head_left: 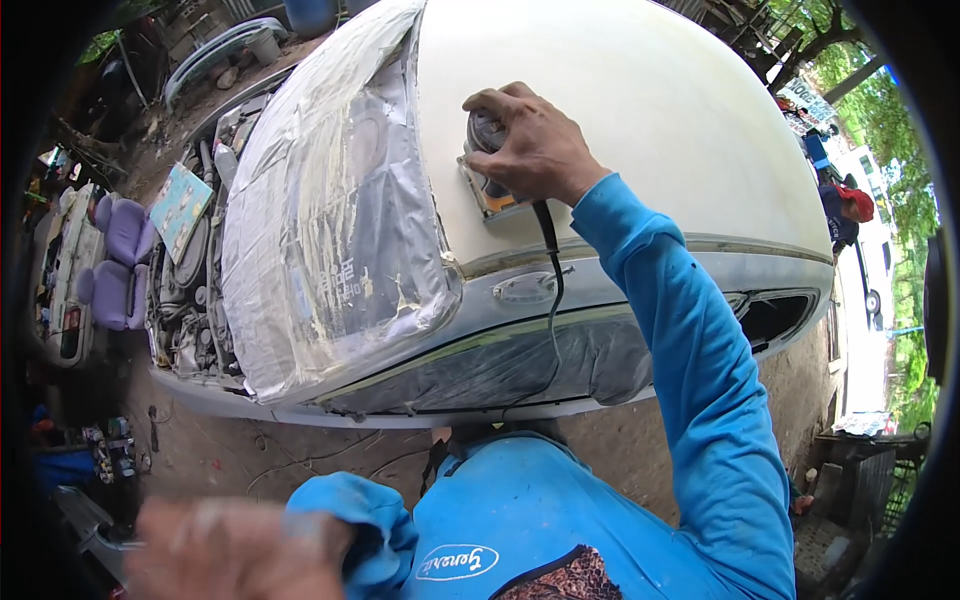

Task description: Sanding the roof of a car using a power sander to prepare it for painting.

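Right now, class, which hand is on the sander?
The right hand, gripping the sander on the white car roof; the left hand, blurred, is well away from it.

The car's off-white, curved roof [650,110] spreads beneath and beyond the right hand [540,145], a corded sander [497,203] resting on it under the palm. Beyond the left hand [235,550], brown ground [205,450] carries loose cables [310,462].

Your right hand [545,148] is gripping a power sander [496,200], which is resting on the car's pale roof [650,100]; its black cord [552,275] is hanging down over the side window [500,362]; your left hand [235,550] is blurring at lower left; masking sheeting [320,200] is covering the windshield; purple seats [122,240] are standing beyond the exposed engine bay [190,300].
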The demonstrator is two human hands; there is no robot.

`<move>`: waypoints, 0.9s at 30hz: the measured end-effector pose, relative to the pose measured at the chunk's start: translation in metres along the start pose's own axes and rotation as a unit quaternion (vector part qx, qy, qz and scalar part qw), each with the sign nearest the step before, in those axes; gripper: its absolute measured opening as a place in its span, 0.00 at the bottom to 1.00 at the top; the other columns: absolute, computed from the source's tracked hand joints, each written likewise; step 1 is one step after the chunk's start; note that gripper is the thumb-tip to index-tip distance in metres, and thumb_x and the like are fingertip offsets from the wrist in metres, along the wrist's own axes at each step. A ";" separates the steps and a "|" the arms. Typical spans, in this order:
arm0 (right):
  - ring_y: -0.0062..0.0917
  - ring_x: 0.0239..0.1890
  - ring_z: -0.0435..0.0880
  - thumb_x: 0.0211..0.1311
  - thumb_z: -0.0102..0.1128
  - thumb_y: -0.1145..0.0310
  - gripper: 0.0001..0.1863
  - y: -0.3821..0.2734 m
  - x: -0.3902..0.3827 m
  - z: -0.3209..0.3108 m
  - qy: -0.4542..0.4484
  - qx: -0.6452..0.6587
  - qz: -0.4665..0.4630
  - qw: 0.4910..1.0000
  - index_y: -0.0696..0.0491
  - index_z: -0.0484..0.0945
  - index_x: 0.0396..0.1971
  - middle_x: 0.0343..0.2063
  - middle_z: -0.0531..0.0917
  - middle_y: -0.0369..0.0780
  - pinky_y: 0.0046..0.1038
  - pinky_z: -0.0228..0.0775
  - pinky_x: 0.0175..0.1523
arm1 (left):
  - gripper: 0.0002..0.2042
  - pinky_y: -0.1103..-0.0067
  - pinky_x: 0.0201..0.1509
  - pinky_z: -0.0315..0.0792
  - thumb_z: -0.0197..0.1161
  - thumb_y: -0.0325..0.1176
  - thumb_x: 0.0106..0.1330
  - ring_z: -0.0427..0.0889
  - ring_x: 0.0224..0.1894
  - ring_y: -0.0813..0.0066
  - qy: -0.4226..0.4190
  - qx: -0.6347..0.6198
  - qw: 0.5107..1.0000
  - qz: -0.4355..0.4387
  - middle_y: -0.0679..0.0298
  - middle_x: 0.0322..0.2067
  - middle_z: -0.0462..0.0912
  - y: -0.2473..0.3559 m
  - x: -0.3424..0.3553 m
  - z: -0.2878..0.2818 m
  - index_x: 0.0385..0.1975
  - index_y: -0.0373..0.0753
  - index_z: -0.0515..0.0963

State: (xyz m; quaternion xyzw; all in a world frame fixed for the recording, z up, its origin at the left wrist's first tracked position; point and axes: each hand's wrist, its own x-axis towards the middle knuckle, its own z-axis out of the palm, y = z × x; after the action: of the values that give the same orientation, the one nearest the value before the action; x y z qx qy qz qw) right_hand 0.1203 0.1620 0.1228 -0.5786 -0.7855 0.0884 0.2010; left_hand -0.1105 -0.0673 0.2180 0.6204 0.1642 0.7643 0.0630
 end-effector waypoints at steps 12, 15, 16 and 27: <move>0.42 0.54 0.83 0.72 0.51 0.48 0.25 -0.006 -0.017 0.006 -0.015 -0.025 0.031 0.999 0.48 0.76 0.60 0.52 0.80 0.48 0.42 0.77 0.59 | 0.53 0.67 0.63 0.77 0.77 0.41 0.55 0.77 0.63 0.50 -0.399 0.096 0.821 -0.397 0.41 0.68 0.66 -0.205 -0.068 0.068 0.76 0.32 0.49; 0.42 0.52 0.83 0.80 0.43 0.54 0.24 0.014 -0.023 0.001 0.031 0.002 -0.140 0.990 0.55 0.77 0.59 0.51 0.83 0.49 0.40 0.76 0.60 | 0.53 0.68 0.68 0.73 0.72 0.39 0.52 0.78 0.63 0.49 -0.399 0.044 0.791 -0.462 0.39 0.66 0.68 -0.210 -0.070 0.082 0.76 0.30 0.49; 0.42 0.52 0.83 0.80 0.43 0.54 0.24 0.020 -0.024 -0.001 0.036 0.003 -0.133 0.991 0.55 0.77 0.59 0.51 0.83 0.49 0.40 0.76 0.60 | 0.53 0.68 0.68 0.73 0.72 0.39 0.52 0.78 0.63 0.49 -0.406 0.042 0.789 -0.460 0.39 0.66 0.68 -0.209 -0.070 0.087 0.76 0.30 0.49; 0.32 0.34 0.85 0.69 0.62 0.69 0.08 0.183 -0.160 -0.016 0.368 0.150 0.158 0.904 0.58 0.84 0.37 0.33 0.85 0.43 0.30 0.77 0.41 | 0.40 0.63 0.55 0.81 0.76 0.38 0.52 0.85 0.51 0.55 -0.487 0.350 0.742 -0.301 0.54 0.50 0.80 -0.192 -0.061 0.145 0.69 0.54 0.68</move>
State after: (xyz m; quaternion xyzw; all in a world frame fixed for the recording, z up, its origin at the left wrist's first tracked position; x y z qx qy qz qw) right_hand 0.3268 0.0672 0.0348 -0.6492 -0.5316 0.0160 0.5437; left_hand 0.0234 0.1200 0.1233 0.8049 0.5453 0.1884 0.1391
